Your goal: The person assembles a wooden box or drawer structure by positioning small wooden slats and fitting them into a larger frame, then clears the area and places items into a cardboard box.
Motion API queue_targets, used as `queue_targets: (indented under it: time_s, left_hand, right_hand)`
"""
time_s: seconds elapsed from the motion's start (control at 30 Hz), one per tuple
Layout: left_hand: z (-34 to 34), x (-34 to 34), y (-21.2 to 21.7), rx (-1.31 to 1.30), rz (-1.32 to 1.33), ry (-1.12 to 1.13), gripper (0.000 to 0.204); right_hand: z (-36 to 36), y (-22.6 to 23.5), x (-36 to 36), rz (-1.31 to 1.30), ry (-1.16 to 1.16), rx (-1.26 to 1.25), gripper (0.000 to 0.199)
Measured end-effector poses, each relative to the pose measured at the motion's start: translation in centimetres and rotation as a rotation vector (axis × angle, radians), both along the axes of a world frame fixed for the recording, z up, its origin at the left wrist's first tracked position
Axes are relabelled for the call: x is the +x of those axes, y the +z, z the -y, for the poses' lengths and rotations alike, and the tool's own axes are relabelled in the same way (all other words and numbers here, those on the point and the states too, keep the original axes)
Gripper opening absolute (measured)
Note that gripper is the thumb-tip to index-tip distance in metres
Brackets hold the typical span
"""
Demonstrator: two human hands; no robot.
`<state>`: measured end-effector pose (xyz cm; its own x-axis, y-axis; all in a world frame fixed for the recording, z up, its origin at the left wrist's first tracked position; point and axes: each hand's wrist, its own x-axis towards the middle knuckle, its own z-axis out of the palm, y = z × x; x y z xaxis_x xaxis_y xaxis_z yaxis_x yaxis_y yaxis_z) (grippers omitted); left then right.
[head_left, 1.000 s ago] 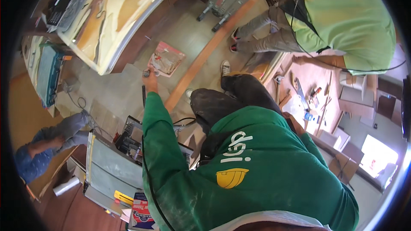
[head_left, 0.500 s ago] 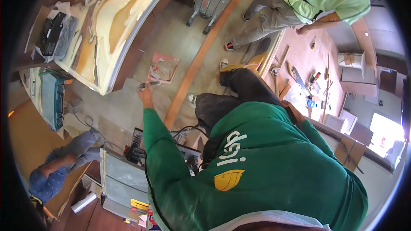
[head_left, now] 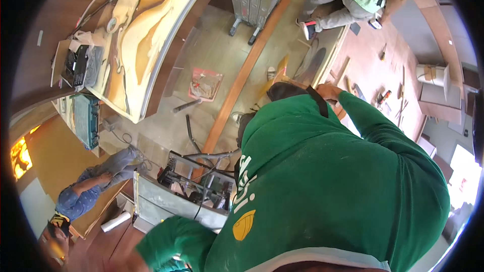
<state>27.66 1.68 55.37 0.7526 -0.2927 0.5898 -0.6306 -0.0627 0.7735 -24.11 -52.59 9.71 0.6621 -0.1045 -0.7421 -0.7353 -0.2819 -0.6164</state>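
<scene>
My left hand (head_left: 125,260) is smeared by motion at the lower left, its green sleeve (head_left: 174,244) bent back beside my body. I cannot make out its fingers or anything in them. My right hand (head_left: 329,92) is in front of my chest, close to a dark flat strip (head_left: 317,102). Its fingers look curled, and what they hold is hidden. A short dark tube (head_left: 187,106) lies on the floor near a reddish tray (head_left: 205,84) of debris. Below it lies a bent black hose (head_left: 190,133).
A long brown board (head_left: 247,73) crosses the floor towards a folded ladder (head_left: 250,0). A marbled counter (head_left: 146,35) stands left. Tools, including a screwdriver (head_left: 383,53), lie on the worktop (head_left: 370,45) right. One person in light green (head_left: 348,0) and another in blue (head_left: 83,189) are nearby.
My left hand has left the dark tube and swung back to the lower left. My right hand has risen slightly, and my body has leaned. The person in green has shifted, now holding a small white thing.
</scene>
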Motion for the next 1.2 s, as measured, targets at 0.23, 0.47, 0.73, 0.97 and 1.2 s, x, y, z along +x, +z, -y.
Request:
queue_targets:
  time_s: [0.23,0.47,0.73,0.97,1.2]
  left_hand:
    - [3.5,-10.0,5.2,-0.238,0.011,-0.332,0.075]
    - [6.4,-12.2,2.4,-0.31,-0.254,-0.58,0.077]
    - [14.7,-8.8,-14.9,-0.409,-0.847,-0.738,0.079]
    - [23.7,-10.1,-18.2,-0.215,-1.038,-0.72,0.083]
    - [25.4,-13.1,-17.9,-0.035,-1.083,-0.433,0.085]
  right_hand:
    - [7.6,1.9,2.5,-0.189,-0.14,0.018,0.019]
    - [8.3,3.1,4.1,-0.16,-0.124,-0.271,0.036]
    - [5.7,2.6,2.7,-0.17,-0.195,-0.323,0.044]
    - [8.3,5.4,4.6,-0.155,-0.07,-0.463,0.031]
    - [15.1,-7.2,1.3,0.142,0.751,-0.658,0.025]
